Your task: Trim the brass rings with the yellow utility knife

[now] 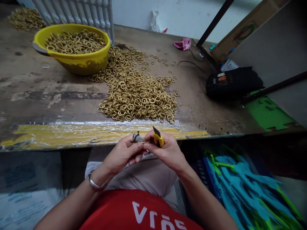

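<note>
My left hand [127, 150] and my right hand [169, 150] meet at the table's front edge, fingertips together. A grey cover [137, 138] tied with black cord wraps a finger of my left hand. Pinched between the fingertips of both hands is a small gold-coloured ring [144, 142], mostly hidden. My right hand is also closed round a yellow utility knife [158, 139], its dark blade pointing up and away. Just beyond the hands lies a large heap of gold-coloured rings [139, 97].
A yellow tub [81, 60] full of rings stands at the back left, before a grey radiator [74, 14]. A black case [233, 83] and a green foam mat [268, 111] lie right. Below, a blue crate holds turquoise and green pieces [247, 182].
</note>
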Tool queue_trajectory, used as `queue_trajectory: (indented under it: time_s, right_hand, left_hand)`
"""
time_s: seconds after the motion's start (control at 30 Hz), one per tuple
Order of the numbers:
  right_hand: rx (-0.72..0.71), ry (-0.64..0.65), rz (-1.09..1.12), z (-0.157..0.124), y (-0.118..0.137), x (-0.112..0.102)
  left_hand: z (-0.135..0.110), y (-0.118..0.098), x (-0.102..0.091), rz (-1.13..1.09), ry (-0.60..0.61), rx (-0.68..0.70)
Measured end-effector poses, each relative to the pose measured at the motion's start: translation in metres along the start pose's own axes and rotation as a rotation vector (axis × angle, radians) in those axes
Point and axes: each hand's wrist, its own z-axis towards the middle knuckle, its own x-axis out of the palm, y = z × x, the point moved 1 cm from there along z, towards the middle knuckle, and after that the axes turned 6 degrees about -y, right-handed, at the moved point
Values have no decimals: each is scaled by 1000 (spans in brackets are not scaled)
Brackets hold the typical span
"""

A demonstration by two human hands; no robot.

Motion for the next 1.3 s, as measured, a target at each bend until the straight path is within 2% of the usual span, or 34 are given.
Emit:
queue_trajectory:
  time_s: [0.13,0.23,0.37,0.47,0.6,0.73,0.9,1.03,1.13,1.23,1.3]
  right_hand:
    - [10,-35,112,-5,4,1]
    - [-55,-49,84,-9,7,-1]
    - [-216,-124,-287,-16,9,-6]
    - [-316,-126,-612,-25,5,-7]
    - [-356,-147,-934,-33,1,-3]
    - [-383,-182,-1062,-33,-1,1]
    - [-436,-213,-1108,-31,-3,3]
    - [-388,-175,-1183,-25,-8,3]
    - [-212,-158,-1321,-13,-16,-10]
    - [76,-252,-1465,3,-28,-38]
    - [51,-361,-1450,14,-33,-55]
  left_hand:
    - [-1,0,0,-102,130,-48]
    - [-4,-1,1,-133,137,-49]
    - [-9,-3,5,-72,15,61]
    - [-12,-2,7,-7,-83,115]
    - [-14,1,8,63,-141,151]
    - [-15,4,9,141,-127,204]
    - [-16,4,9,250,-148,329]
    - [-14,3,6,394,-175,391]
    - [-21,-7,6,492,-213,446]
    - [-33,-20,6,585,-211,518]
    - [-35,-23,6,531,-157,437]
